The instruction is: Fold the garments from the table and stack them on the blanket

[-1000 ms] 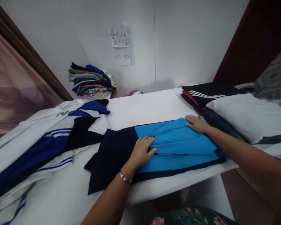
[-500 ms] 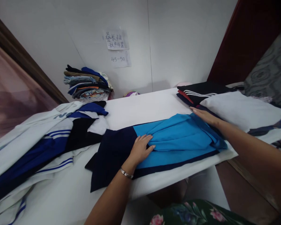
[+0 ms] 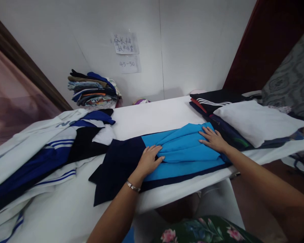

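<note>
A navy and bright-blue garment (image 3: 182, 170) lies partly folded across the white-covered table (image 3: 152, 118). Its blue part is bunched in soft creases on top, and the navy part spreads out to the left. My left hand (image 3: 150, 160) rests flat near the line where navy meets blue, fingers stretched out. Toward the right end of the blue cloth, my right hand (image 3: 214, 139) lies with fingers spread, pressing on the fabric. Neither hand grips anything.
Loose white, blue and black clothes (image 3: 53, 148) are heaped at the left. A stack of folded clothes (image 3: 92, 89) stands at the back left. On the right are folded black garments (image 3: 215, 98) and a white folded garment (image 3: 258, 118). Paper signs (image 3: 126, 44) hang on the wall.
My right hand has moved left from the garment's far right edge onto the blue cloth, and the right end now lies tucked in. My left hand has stayed in place.
</note>
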`<action>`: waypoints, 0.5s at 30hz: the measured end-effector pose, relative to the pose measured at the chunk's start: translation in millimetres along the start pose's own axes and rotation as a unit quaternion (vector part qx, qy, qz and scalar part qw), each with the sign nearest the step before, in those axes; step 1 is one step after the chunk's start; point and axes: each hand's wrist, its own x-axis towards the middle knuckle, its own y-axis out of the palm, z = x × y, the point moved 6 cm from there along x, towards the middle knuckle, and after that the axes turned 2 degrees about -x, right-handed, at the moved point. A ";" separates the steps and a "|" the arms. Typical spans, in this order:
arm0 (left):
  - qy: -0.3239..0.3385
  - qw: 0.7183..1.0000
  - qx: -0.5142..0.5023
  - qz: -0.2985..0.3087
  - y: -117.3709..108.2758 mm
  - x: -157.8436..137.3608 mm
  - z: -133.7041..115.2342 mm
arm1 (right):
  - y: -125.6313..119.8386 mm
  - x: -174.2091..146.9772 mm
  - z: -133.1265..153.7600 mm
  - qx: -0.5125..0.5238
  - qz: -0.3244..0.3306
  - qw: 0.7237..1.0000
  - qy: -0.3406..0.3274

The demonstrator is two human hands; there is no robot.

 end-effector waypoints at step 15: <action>0.030 0.999 0.017 -0.032 3.7 -9.2 -8.0 | 6.4 -7.3 66.9 0.022 0.010 0.998 -0.056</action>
